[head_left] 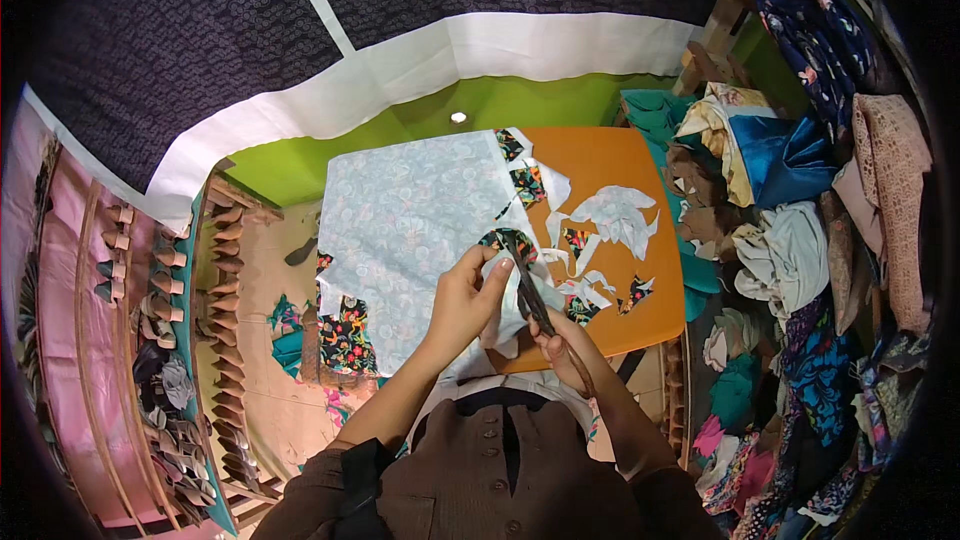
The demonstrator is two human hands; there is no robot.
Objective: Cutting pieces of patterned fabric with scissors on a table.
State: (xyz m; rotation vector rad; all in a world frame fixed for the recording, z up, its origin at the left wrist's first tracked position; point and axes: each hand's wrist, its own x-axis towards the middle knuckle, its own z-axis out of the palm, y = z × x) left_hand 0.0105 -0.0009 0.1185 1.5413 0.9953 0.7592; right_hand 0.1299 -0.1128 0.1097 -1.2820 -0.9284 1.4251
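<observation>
A large sheet of floral fabric (410, 205), its pale back mostly up and its dark printed face showing at the edges, spreads over the left of an orange table (655, 250). My left hand (468, 298) pinches a piece of this fabric near the table's front, the thumb on top. Close beside it, my right hand (565, 348) is wrapped around a pair of dark scissors (530, 285), whose blades point away from me and lie along the held fabric. How far the blades are apart is hard to make out. Cut scraps (615, 218) lie on the table's right side.
Heaps of folded and crumpled cloth (780, 250) fill the right side. On the left stand racks with rows of wooden shoe lasts (228, 340). Dark patterned cloth with a white border (520, 45) hangs across the far side. Coloured scraps (287, 335) lie on the tiled floor.
</observation>
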